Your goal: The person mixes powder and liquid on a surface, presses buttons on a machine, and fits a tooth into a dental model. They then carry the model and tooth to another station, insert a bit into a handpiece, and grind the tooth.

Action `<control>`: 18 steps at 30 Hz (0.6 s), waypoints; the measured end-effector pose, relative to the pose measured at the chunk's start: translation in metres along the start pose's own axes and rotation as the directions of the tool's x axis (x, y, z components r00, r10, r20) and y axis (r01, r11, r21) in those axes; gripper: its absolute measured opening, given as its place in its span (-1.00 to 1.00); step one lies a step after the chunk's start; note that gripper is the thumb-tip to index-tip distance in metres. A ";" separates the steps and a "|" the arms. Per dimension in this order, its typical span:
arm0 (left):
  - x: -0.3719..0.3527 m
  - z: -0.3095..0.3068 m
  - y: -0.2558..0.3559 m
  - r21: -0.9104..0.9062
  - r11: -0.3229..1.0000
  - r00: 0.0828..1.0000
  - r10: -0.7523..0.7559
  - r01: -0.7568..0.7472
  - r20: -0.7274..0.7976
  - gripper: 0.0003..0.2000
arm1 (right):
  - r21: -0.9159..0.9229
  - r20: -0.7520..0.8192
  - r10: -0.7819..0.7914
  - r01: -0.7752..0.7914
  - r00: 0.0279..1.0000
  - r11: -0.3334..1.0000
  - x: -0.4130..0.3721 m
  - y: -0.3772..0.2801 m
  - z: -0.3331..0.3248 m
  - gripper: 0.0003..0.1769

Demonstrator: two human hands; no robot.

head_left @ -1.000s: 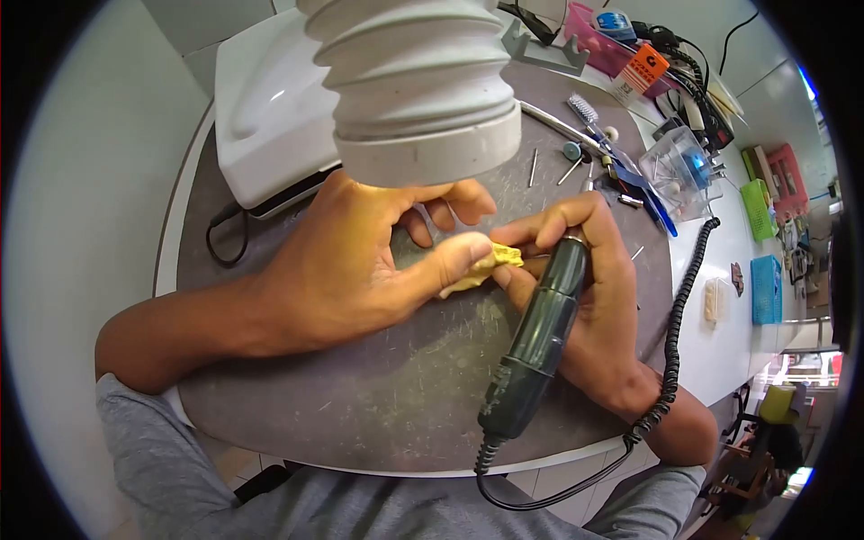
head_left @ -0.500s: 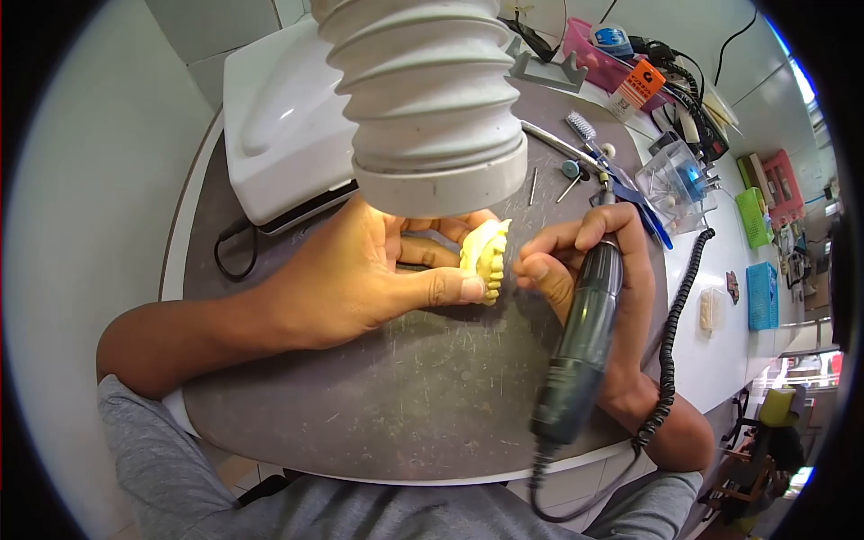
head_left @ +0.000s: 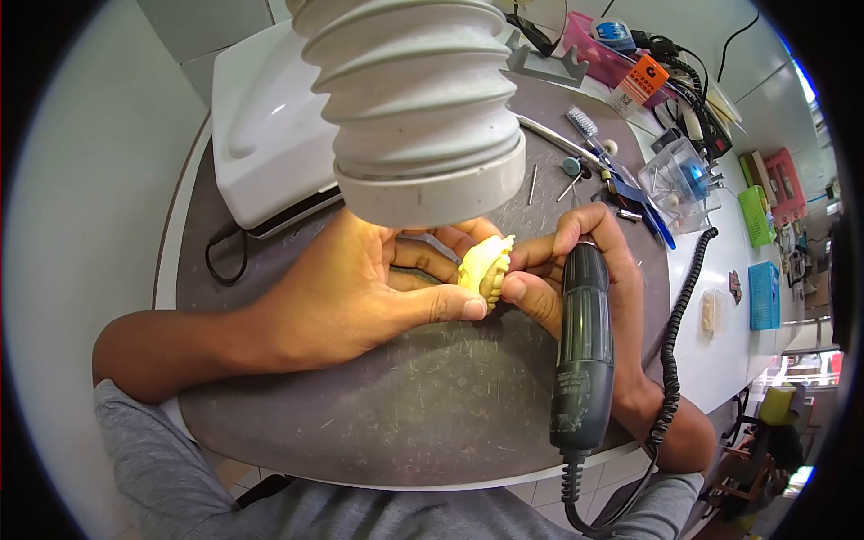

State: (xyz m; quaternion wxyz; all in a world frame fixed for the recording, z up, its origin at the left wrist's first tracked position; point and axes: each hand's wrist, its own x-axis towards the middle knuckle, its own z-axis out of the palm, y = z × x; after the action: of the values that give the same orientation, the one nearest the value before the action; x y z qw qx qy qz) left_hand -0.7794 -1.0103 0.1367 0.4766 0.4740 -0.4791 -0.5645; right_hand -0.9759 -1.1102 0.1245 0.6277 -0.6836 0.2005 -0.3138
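A yellowish dental model [head_left: 484,270] with a row of teeth is lit under the hose mouth. My left hand [head_left: 360,288] grips its left side, the thumb in front and the fingers behind. On the model's right side rest the thumb and a finger of my right hand [head_left: 576,270]. That same hand holds a black rotary handpiece [head_left: 583,351], its narrow end pointing away from me and its cord hanging from the near end.
A white ribbed hose [head_left: 414,108] hangs over the far middle. Behind my left hand sits a white box [head_left: 270,135]. Small tools, a brush [head_left: 582,122], a clear container [head_left: 673,184] and a pink basket [head_left: 598,54] stand at the back right. A coiled cord [head_left: 670,351] runs beside my right arm.
My right hand has moved left and now touches the model. The handpiece has swung more upright. The model has turned a little in my left hand.
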 end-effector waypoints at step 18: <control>0.000 0.002 -0.001 0.034 0.999 0.999 0.010 -0.009 -0.038 -0.55 | 0.060 -0.006 0.065 -0.065 0.998 0.996 -0.001 -0.001 0.003 -0.59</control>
State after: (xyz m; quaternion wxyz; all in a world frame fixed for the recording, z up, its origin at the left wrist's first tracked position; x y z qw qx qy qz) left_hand -0.7812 -1.0105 0.1357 0.4802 0.4902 -0.4816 -0.5452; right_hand -0.9749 -1.1071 0.1256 0.6569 -0.6565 0.2157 -0.3015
